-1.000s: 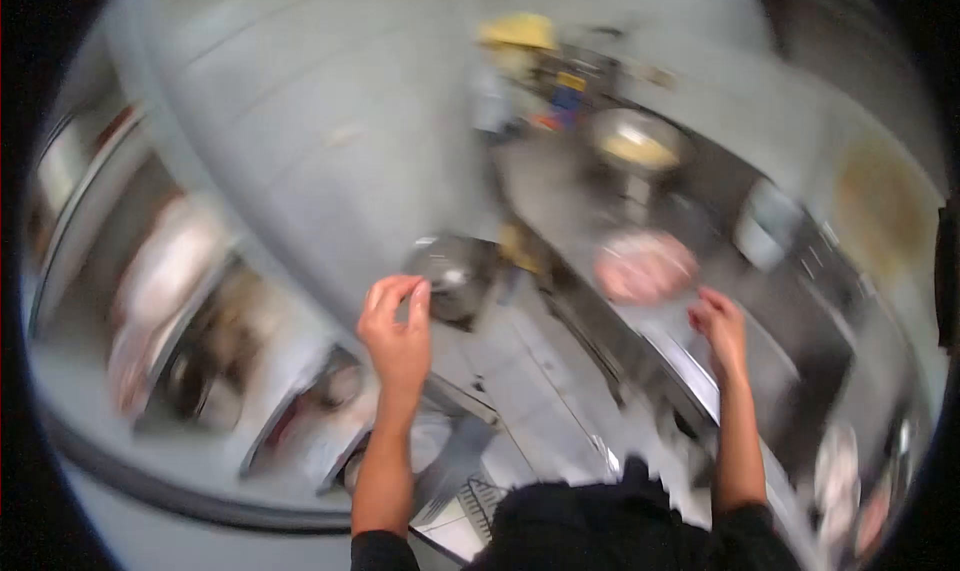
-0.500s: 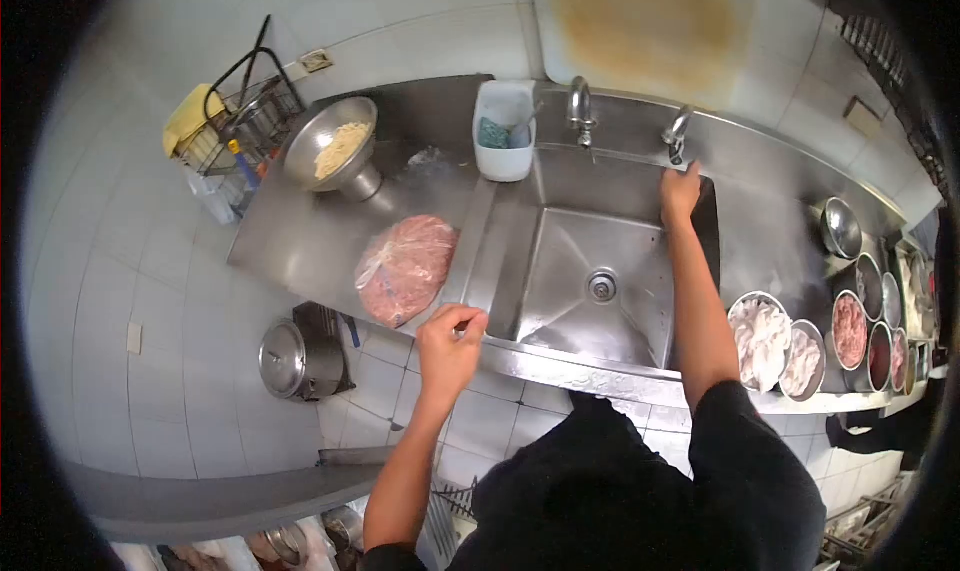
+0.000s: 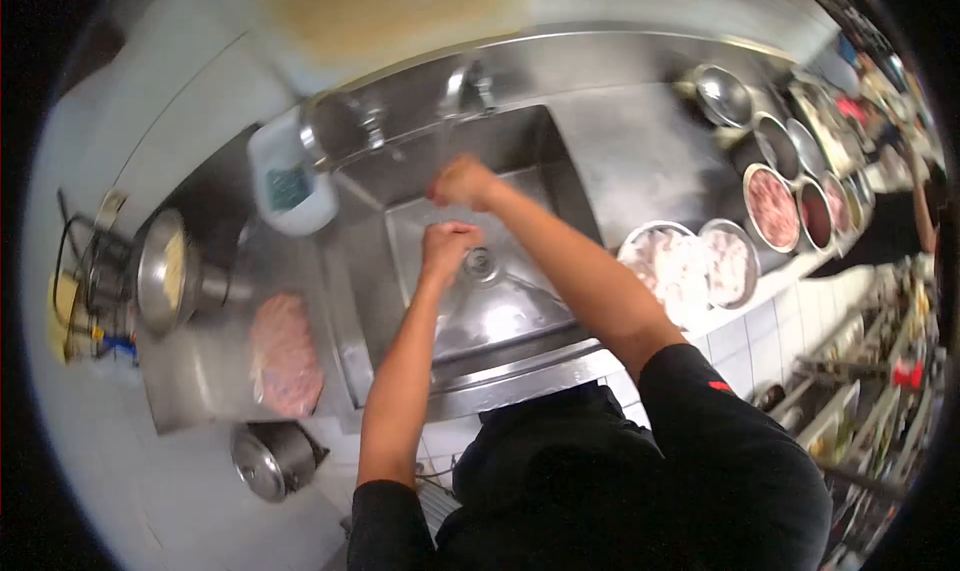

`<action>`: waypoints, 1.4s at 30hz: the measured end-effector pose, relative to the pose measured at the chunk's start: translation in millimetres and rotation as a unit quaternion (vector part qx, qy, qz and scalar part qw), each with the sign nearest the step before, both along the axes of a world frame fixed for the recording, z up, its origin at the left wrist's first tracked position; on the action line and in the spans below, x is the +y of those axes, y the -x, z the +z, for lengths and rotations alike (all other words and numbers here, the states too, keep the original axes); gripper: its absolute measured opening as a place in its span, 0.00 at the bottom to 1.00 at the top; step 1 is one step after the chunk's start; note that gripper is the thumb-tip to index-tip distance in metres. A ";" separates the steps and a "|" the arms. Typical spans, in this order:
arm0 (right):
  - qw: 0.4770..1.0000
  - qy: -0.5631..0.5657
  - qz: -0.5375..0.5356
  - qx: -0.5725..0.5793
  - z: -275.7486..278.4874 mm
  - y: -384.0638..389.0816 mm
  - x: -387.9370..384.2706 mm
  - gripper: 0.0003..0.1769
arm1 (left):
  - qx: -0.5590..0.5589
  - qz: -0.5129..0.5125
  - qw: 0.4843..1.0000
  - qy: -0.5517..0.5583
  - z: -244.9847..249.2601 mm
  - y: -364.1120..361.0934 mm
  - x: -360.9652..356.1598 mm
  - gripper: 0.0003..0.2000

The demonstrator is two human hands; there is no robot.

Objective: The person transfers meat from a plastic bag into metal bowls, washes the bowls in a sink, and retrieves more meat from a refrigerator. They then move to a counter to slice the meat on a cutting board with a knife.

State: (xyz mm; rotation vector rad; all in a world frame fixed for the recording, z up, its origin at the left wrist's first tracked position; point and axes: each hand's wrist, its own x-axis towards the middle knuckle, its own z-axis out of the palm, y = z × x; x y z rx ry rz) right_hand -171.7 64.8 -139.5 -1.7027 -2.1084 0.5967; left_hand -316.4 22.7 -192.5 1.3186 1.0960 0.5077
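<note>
Over the sink (image 3: 400, 316), my left hand (image 3: 448, 253) is closed with its fingers curled in, near the drain (image 3: 481, 263). What it holds, if anything, is hidden. My right hand (image 3: 466, 183) is just above and behind it, below a curved faucet (image 3: 457, 91). Motion smears the right hand's fingers. A faint pale streak runs down from that faucet's spout. A second faucet (image 3: 372, 129) stands farther left on the sink's back edge.
On the left counter lie a bag of pink minced meat (image 3: 287, 356) and a tilted metal bowl (image 3: 150, 281) with pale yellow food. A white tub (image 3: 262, 161) stands at the sink's corner. Right are bowls of whitish pieces (image 3: 725, 261) and minced meat (image 3: 771, 209). Another person's arm (image 3: 922, 186) shows far right.
My right hand has left the right-hand faucet and come over the sink. My left hand has moved from the counter's front edge into the sink area. The view has turned rightward.
</note>
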 end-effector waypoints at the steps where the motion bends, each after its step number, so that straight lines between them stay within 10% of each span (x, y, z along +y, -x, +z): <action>1: 0.997 -0.069 -0.019 -0.041 -25.5 1.4 3.5 0.14 | -0.031 0.000 0.999 -0.008 -1.4 -9.7 3.2 0.07; 3: 0.979 0.032 -0.198 0.024 -2.5 7.8 -28.6 0.14 | -0.076 0.048 0.996 0.006 1.6 -31.4 3.7 0.06; 11: 0.911 -0.076 -0.330 0.233 89.6 -21.1 -292.7 0.06 | 0.005 0.020 0.987 0.158 -96.6 -31.1 32.7 0.12; 14: 0.869 0.189 -0.383 0.251 119.6 -51.7 -388.5 0.06 | 0.017 0.059 0.974 0.219 -102.6 -25.6 37.2 0.13; 16: 0.731 0.393 -0.434 0.350 119.9 -69.4 -424.9 0.12 | 0.010 0.085 0.968 0.237 -106.0 -23.5 38.5 0.14; 20: 0.550 0.230 -0.513 0.617 56.9 -53.8 -451.8 0.25 | -0.001 0.103 0.966 0.239 -108.4 -18.6 40.3 0.13; 27: 0.424 -0.041 -0.487 0.762 60.4 -48.6 -385.1 0.26 | -0.042 0.116 0.963 0.238 -93.6 -14.5 31.9 0.15; 36: 0.414 -0.241 -0.467 0.744 -3.2 -127.0 -253.6 0.39 | -0.088 0.109 0.971 0.193 -76.2 -21.3 27.5 0.15; 39: 0.523 -0.109 -0.414 0.737 -10.7 -104.6 -193.7 0.27 | -0.060 0.057 0.982 0.169 -59.7 -24.0 28.5 0.14; 42: 0.760 -0.018 -0.345 0.551 9.9 -49.4 -134.4 0.11 | -0.037 0.057 0.985 0.159 -44.2 -25.9 27.5 0.13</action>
